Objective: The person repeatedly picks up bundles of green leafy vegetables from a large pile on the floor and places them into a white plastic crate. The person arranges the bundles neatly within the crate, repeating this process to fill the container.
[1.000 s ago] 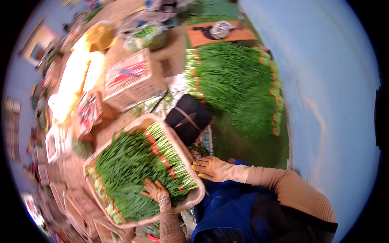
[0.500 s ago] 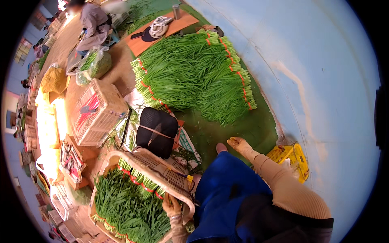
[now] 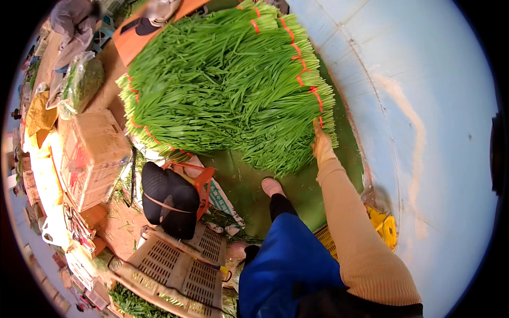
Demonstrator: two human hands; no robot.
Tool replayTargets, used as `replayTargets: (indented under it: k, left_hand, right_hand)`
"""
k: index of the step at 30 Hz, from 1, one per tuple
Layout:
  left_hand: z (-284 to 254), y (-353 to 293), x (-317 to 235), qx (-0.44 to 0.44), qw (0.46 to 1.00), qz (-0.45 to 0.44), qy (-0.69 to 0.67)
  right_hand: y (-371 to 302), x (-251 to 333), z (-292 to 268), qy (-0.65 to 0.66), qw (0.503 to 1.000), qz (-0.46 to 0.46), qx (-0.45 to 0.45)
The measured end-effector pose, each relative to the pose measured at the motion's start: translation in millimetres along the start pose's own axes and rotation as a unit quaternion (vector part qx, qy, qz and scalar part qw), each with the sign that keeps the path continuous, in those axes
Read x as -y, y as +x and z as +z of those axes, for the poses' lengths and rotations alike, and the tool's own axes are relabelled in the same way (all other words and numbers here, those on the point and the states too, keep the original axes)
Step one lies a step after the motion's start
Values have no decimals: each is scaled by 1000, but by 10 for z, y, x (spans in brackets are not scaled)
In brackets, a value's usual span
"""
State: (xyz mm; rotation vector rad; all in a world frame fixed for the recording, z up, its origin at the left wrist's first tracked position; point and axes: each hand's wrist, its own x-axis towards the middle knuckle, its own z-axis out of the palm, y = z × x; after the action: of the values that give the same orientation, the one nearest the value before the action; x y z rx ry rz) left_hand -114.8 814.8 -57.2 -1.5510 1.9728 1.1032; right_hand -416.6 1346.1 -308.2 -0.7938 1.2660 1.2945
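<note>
A broad pile of garlic chives (image 3: 222, 85), tied in bundles with red bands, lies on green sheeting ahead of me. My right arm stretches to its near right corner. There my gloved right hand (image 3: 321, 144) closes on the stem end of a bundle, beside its red band; leaves partly hide the fingertips. My left hand is out of sight. At the lower left stands a tan plastic crate (image 3: 177, 265) with perforated walls, and more green chives (image 3: 135, 302) show inside it.
A black padded stool (image 3: 168, 199) stands between crate and pile. A second crate (image 3: 93, 159) and a bag of greens (image 3: 85, 82) are at left, near a seated person (image 3: 74, 26). A yellow crate (image 3: 383, 228) sits against the blue wall (image 3: 440, 106) at right.
My right hand has moved forward from above the sheeting to the pile. My left hand has left the crate's rim and the view. I have shifted closer to the pile.
</note>
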Motion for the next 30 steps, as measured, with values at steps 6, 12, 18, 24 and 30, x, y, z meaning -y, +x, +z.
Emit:
replayTargets:
  k: [6, 12, 18, 24, 30]
  left_hand:
    - [832, 282, -277, -37, 996, -75, 33]
    - [1052, 395, -386, -66, 991, -111, 45]
    - [1050, 457, -388, -77, 989, -120, 36]
    - [972, 526, -346, -74, 993, -93, 9]
    - [506, 504, 83, -138, 988, -30, -70]
  right_hand:
    - [1739, -457, 488, 89, 988, 129, -2]
    - [2475, -874, 494, -525, 845, -99, -9]
    - [2369, -892, 432, -895, 337, -291, 18]
    - [2015, -492, 419, -791, 546, -215, 171]
    - [687, -72, 19, -814, 406, -218, 353]
